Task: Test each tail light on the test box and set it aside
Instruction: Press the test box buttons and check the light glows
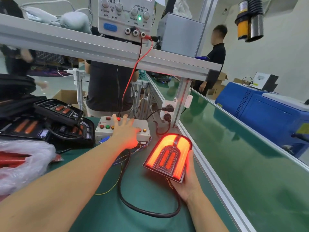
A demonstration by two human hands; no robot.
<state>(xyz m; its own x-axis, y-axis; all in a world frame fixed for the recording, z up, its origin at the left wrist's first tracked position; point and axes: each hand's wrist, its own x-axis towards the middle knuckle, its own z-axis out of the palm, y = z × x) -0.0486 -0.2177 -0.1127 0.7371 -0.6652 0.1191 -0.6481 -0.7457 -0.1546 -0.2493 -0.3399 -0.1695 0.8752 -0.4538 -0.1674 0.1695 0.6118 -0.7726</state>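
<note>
A green mat is covering the bench in front of me, with an aluminium rail running along its right edge from five o'clock up toward one o'clock. I am cradling the tail light in my right hand, fingers curled under its back, lens tilted up at me so I can read the glow; it is lighting red, sitting at about three o'clock of the bench, just inside the rail. My left hand is lying spread and relaxed on the test box at twelve o'clock, fingers straight over its buttons, probably working a switch. A black cable is looping across the mat at six o'clock, likely feeding the light. Stacked dark tail lights are crowding ten o'clock beside a plastic bag, so I judge the freest room is lying near five o'clock.
</note>
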